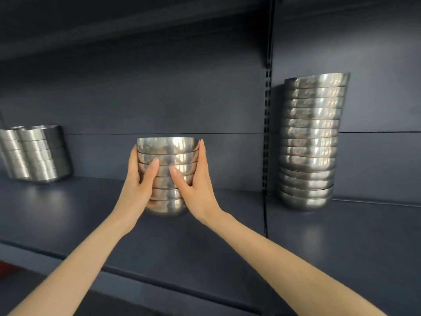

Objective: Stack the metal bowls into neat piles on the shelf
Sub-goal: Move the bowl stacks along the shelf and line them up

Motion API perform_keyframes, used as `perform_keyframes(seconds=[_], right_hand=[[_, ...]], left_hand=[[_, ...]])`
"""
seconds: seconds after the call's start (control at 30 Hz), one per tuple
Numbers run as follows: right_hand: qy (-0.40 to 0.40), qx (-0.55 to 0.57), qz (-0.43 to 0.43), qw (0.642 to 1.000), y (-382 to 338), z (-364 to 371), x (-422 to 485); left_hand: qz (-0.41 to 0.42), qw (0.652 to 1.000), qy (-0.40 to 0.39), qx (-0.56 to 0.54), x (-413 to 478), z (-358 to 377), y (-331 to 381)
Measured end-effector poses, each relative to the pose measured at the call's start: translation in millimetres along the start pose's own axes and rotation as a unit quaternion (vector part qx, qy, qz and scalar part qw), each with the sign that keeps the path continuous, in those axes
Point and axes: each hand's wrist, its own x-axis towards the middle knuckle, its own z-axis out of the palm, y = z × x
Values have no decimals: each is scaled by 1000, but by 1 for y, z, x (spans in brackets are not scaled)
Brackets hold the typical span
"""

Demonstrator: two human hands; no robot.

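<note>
Dark shelf (79, 213) | bowl stack (167, 153) clasped between left grip (139, 179), right grip (196, 181)

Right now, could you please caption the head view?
Left hand and right hand hold a bowl stack at the shelf.

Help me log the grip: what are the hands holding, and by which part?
A short stack of nested metal bowls, clasped by its sides: left hand on the left side, right hand on the right, thumbs pressed on the front.

Upright short bowl stack (168, 176) at shelf (91, 213) centre; tall bowl stack (311, 142) right, leaning.
</note>
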Motion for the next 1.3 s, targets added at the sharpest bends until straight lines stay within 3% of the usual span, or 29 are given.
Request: perform_keyframes(seconds=[0.53, 1.3], right_hand=[[-31, -23, 12, 999, 63, 111, 92], [53, -72, 27, 996, 75, 362, 111]], left_hand=[[-32, 999, 21, 7, 83, -105, -84], [-60, 994, -52, -81, 122, -353, -153]])
